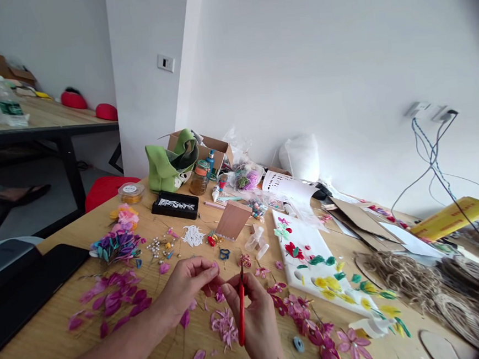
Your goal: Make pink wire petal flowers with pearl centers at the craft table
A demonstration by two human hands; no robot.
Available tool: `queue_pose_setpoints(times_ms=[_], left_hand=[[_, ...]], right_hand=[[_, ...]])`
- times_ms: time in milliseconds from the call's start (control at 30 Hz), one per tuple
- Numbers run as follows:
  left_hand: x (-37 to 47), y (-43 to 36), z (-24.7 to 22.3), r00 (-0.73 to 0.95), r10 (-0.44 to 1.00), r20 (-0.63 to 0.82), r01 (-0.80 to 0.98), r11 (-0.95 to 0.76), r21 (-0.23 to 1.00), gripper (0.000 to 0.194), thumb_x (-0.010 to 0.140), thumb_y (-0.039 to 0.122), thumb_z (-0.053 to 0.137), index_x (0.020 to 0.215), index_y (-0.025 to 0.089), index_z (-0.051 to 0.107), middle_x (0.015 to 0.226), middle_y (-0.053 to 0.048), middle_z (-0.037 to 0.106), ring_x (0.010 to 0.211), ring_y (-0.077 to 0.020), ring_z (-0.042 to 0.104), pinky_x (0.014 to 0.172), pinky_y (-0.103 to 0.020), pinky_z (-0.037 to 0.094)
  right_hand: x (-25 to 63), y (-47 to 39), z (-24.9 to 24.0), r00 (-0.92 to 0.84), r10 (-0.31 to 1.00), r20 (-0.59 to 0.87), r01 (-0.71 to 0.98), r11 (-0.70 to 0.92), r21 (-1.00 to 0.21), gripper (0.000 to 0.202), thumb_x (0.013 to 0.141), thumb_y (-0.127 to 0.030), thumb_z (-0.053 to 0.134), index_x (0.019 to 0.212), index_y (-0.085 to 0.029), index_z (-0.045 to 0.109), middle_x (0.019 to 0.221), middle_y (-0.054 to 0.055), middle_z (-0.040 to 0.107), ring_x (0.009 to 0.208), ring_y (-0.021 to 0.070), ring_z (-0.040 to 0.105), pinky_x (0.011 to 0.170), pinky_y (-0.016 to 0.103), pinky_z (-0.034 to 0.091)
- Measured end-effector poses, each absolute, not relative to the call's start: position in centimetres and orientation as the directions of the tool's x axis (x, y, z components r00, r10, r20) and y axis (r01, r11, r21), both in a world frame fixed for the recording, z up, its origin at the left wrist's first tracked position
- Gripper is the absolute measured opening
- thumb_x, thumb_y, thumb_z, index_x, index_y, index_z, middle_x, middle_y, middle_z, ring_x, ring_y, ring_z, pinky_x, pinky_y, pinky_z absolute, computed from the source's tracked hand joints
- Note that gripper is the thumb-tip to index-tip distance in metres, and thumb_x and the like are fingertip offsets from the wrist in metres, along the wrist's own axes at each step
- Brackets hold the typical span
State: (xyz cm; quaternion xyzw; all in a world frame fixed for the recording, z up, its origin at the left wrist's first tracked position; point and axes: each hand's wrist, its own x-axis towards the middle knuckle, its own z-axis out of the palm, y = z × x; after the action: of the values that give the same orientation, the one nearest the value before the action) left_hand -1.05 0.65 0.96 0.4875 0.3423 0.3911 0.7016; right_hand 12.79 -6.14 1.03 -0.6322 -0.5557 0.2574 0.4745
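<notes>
Near the middle of the table my left hand [193, 282] is closed, its fingertips pinched on a small pink petal piece [215, 265]. Beside it, fingertips nearly touching, my right hand [251, 300] is wrapped round red-handled scissors [241, 312], whose dark tips point up and away. A magenta flower piece [219, 295] shows just below the meeting fingers. Pink curled petals [224, 327] lie on the table under the hands. To the left is a spread of magenta petals [112, 300]; to the right, pink wired flowers [313, 328].
A white foam board [307, 251] holds red, yellow and green flowers at the right. Behind stand a black tray [175, 205], a green bag [167, 166] and a jar [199, 178]. Twine [405, 277] lies far right, a black case [32, 290] at left.
</notes>
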Motion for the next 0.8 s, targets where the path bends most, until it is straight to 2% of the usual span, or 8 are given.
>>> queue_pose_setpoints(times_ms=[133, 267, 367, 500, 667, 800], left_hand=[[-1.0, 0.7, 0.9, 0.475, 0.873, -0.109, -0.267, 0.261, 0.928, 0.03, 0.072, 0.041, 0.071, 0.065, 0.013, 0.064, 0.062, -0.004, 0.068, 0.054, -0.013, 0.056, 0.053, -0.023, 0.04], [-1.0, 0.3, 1.3, 0.527, 0.845, -0.095, -0.287, 0.282, 0.916, 0.03, 0.073, 0.04, 0.071, 0.064, 0.013, 0.064, 0.059, -0.005, 0.067, 0.054, -0.0129, 0.057, 0.053, -0.023, 0.039], [-0.9, -0.2, 1.5, 0.561, 0.824, -0.084, -0.322, 0.31, 0.895, 0.031, 0.072, 0.04, 0.073, 0.063, 0.012, 0.065, 0.061, -0.005, 0.067, 0.055, -0.0127, 0.057, 0.054, -0.023, 0.04], [-0.8, -0.4, 1.3, 0.558, 0.827, -0.061, -0.385, 0.323, 0.865, 0.028, 0.071, 0.038, 0.075, 0.065, 0.012, 0.067, 0.062, -0.003, 0.066, 0.053, -0.0108, 0.055, 0.055, -0.022, 0.041], [-0.9, 0.0, 1.3, 0.52, 0.854, -0.013, -0.423, 0.271, 0.865, 0.029, 0.073, 0.039, 0.073, 0.061, 0.013, 0.066, 0.055, -0.003, 0.064, 0.05, -0.0114, 0.055, 0.053, -0.022, 0.041], [-1.0, 0.1, 1.6, 0.515, 0.855, -0.064, -0.418, 0.315, 0.852, 0.027, 0.07, 0.037, 0.074, 0.06, 0.013, 0.065, 0.055, -0.003, 0.065, 0.05, -0.0119, 0.055, 0.053, -0.023, 0.042]], right_hand=[[14.1, -7.8, 2.1, 0.256, 0.963, 0.087, 0.602, -0.088, -0.794, 0.035, 0.079, -0.046, 0.064, 0.065, -0.021, 0.044, 0.061, -0.002, 0.048, 0.058, 0.0147, 0.042, 0.054, 0.024, 0.031], [14.7, -10.0, 2.0, 0.294, 0.953, 0.075, 0.624, -0.132, -0.77, 0.038, 0.079, -0.048, 0.063, 0.063, -0.021, 0.041, 0.059, -0.003, 0.043, 0.057, 0.0137, 0.039, 0.053, 0.024, 0.027], [13.8, -10.2, 1.7, 0.264, 0.964, 0.046, 0.535, -0.106, -0.838, 0.038, 0.083, -0.051, 0.056, 0.065, -0.02, 0.043, 0.06, -0.003, 0.043, 0.056, 0.0129, 0.039, 0.052, 0.024, 0.028], [11.6, -8.1, 2.1, 0.26, 0.965, 0.044, 0.281, -0.032, -0.959, 0.045, 0.085, -0.061, 0.046, 0.068, -0.019, 0.048, 0.059, -0.002, 0.047, 0.054, 0.0132, 0.044, 0.051, 0.024, 0.034], [10.1, -5.9, 2.0, 0.32, 0.944, 0.081, 0.104, 0.05, -0.993, 0.039, 0.075, -0.053, 0.065, 0.063, -0.017, 0.053, 0.055, -0.002, 0.051, 0.053, 0.0117, 0.045, 0.052, 0.022, 0.037], [10.0, -5.8, 1.7, 0.299, 0.953, 0.049, 0.024, 0.044, -0.999, 0.039, 0.075, -0.049, 0.066, 0.057, -0.017, 0.052, 0.051, -0.003, 0.049, 0.05, 0.0107, 0.044, 0.05, 0.022, 0.038]])
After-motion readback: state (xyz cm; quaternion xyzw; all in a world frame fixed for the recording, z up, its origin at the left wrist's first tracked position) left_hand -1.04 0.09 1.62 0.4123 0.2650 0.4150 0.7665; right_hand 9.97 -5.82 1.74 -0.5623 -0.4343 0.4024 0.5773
